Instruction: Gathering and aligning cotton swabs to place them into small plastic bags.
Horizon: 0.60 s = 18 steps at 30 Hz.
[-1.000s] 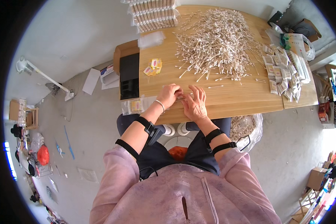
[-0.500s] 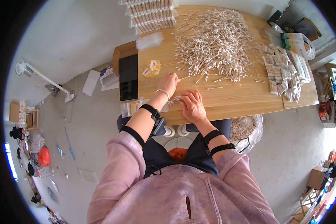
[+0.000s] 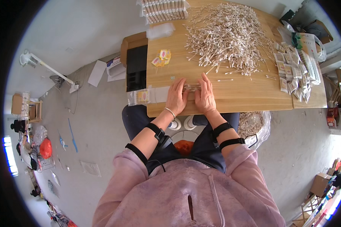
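Observation:
Side by side near the table's front edge, my left hand [image 3: 177,97] and my right hand [image 3: 205,97] press in on the two ends of a small bundle of cotton swabs [image 3: 192,87]. The bundle lies sideways on the wood between my fingers, its tips hidden by them. Left of my left hand is a clear plastic bag [image 3: 139,97] with swabs and a yellow card inside, beside a whitish sheet [image 3: 159,95]. Beyond my hands spreads a big heap of loose cotton swabs [image 3: 231,39], with a single swab [image 3: 225,80] lying apart from it.
Small yellow cards [image 3: 162,57] lie at the table's left side. Behind them are empty clear bags [image 3: 161,31] and stacked packs of swabs [image 3: 165,12]. Filled small packs [image 3: 291,72] pile up at right. A dark tray in a box [image 3: 136,64] adjoins the left edge.
My left hand has come back from the heap's near edge to the bundle. Both hands now face each other across it. The view has shifted a little.

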Tool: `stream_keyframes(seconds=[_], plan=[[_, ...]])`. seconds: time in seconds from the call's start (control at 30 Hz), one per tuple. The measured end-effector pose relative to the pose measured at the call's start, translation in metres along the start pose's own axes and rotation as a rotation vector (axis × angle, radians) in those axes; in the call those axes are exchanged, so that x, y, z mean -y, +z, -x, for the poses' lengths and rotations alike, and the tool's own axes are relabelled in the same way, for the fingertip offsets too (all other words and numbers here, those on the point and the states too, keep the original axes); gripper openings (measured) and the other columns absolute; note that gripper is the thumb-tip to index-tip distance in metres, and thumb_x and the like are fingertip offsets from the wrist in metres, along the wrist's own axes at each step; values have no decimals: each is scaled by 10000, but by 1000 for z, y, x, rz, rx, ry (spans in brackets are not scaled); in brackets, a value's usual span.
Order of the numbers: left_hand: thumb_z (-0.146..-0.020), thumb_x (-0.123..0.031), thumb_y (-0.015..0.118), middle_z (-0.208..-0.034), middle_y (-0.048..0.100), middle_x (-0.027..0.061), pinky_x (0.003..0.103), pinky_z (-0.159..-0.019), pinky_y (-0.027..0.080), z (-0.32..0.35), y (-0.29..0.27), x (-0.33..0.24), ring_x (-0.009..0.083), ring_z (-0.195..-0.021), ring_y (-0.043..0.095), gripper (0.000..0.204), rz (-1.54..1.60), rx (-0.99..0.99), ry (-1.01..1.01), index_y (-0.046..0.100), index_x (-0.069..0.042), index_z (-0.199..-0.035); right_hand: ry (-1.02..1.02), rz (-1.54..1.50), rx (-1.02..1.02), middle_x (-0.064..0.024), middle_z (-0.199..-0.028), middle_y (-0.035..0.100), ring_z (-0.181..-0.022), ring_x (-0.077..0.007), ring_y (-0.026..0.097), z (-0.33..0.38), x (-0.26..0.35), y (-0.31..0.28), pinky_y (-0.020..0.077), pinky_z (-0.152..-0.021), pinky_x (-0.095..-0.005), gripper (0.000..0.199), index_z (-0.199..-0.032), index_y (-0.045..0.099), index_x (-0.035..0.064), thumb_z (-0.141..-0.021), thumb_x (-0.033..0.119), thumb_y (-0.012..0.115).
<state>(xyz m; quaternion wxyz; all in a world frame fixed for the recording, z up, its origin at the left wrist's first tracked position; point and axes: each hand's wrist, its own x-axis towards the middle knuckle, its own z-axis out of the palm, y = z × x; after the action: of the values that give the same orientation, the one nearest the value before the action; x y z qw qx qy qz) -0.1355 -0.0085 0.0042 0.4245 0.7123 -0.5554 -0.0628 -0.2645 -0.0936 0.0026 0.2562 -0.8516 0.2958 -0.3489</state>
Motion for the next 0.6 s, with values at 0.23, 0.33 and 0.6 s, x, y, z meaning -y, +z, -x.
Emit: stream_keyframes(seconds=[0.23,0.33,0.6], plan=[[-775,-87,657,-1294,487,207,448,-1020,366,-1,-5,-11,407,-1219,426,555,-66,51,11,449,17,-1278,181,-309,-81,-256,-1384,413,-1285,-419,388,-8,-5,4,329,-1081,-453,430,-1232,456,-17,-804,-34,486],[-744,-78,662,-1266,493,188,444,-1008,373,2,-12,-1,391,-1204,429,535,-86,-5,7,478,8,-1239,75,-185,-19,-236,-1364,442,-1286,-413,390,-4,-8,7,323,-1089,-457,434,-1223,475,-10,-792,-5,528],[-738,-53,660,-1069,542,119,443,-929,404,11,-40,20,341,-1049,498,272,-208,80,-14,600,-37,-1003,-85,-5,102,-191,-1276,529,-1264,-374,428,-3,0,6,309,-1100,-476,343,-1087,594,1,-756,81,637]])
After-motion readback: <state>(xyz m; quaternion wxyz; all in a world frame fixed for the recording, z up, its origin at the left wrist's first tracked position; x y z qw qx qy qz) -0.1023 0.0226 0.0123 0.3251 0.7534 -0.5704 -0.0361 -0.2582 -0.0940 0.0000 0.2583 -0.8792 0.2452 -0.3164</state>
